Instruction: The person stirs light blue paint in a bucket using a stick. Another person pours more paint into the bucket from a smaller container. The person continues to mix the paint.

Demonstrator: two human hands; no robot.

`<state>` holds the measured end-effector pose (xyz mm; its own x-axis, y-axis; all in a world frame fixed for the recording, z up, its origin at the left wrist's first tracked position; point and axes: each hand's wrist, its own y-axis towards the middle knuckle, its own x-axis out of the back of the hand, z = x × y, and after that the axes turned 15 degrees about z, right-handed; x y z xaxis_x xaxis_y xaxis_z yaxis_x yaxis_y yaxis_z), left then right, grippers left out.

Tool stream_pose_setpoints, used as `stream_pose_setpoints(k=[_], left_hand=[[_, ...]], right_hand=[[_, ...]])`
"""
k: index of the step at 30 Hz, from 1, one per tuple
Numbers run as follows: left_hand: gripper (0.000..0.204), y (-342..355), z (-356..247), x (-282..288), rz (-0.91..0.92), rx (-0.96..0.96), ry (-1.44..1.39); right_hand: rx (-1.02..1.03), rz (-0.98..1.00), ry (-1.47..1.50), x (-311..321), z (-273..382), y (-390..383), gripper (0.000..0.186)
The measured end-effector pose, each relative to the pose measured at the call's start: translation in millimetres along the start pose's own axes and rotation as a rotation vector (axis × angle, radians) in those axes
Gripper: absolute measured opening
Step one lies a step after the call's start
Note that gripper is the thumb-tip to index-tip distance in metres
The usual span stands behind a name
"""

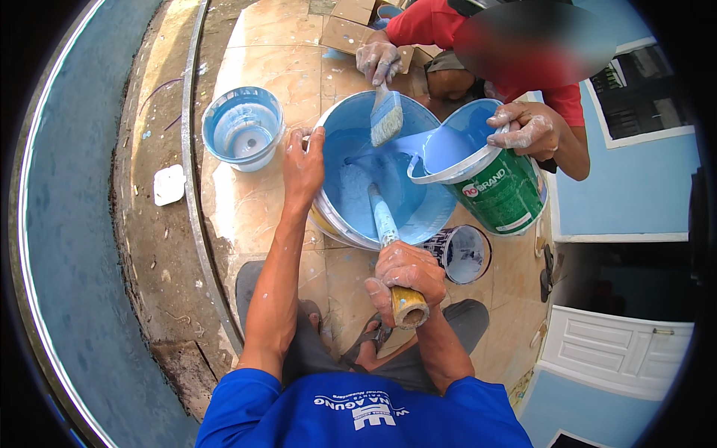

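Note:
My left hand [302, 168] is closed on the left rim of a large white bucket [346, 233] that has light blue paint inside. In my right fist [409, 278] is a thick hollow pole [383, 214], yellowish at its near end and smeared with blue; its far end dips into the bucket. Across from me, a person in red tilts a green paint pail [499, 196] over the bucket's right rim, and blue paint [418, 144] streams out of it. That person's other hand [379, 61] holds a wide paintbrush [387, 118] above the bucket.
A smaller clear tub [243, 128] with blue residue stands left of the bucket. A paint-stained can [466, 254] lies or stands to the right of my pole. Cardboard [347, 33] is at the back. A metal strip [191, 134] edges the tiles on the left.

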<state>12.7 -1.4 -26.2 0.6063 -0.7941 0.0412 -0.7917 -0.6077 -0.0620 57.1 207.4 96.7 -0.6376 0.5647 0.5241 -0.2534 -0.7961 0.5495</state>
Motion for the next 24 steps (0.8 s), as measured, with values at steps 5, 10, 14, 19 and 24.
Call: stream_pose_setpoints(k=[5,10,14,19,24], left_hand=[[0.041,9.3,4.9,-0.4,-0.022,-0.045,0.033],[0.043,8.2,2.8,-0.5,-0.002,-0.018,-0.004],[0.043,8.6,5.3,0.6,-0.007,-0.018,0.018],[0.043,8.6,2.0,1.4,-0.011,-0.004,-0.004],[0.043,8.9,1.6,-0.7,-0.012,0.0,-0.004]], right_hand=[[-0.047,-0.025,0.026,-0.5,-0.5,-0.6,0.025],[-0.014,-0.143,0.048,-1.8,-11.3,-6.2,0.024],[-0.011,-0.293,0.022,5.1,-40.0,-11.6,0.024],[-0.122,-0.392,-0.079,16.0,-75.3,-4.9,0.024],[-0.168,-0.603,0.047,0.8,-107.3,19.4,0.021]])
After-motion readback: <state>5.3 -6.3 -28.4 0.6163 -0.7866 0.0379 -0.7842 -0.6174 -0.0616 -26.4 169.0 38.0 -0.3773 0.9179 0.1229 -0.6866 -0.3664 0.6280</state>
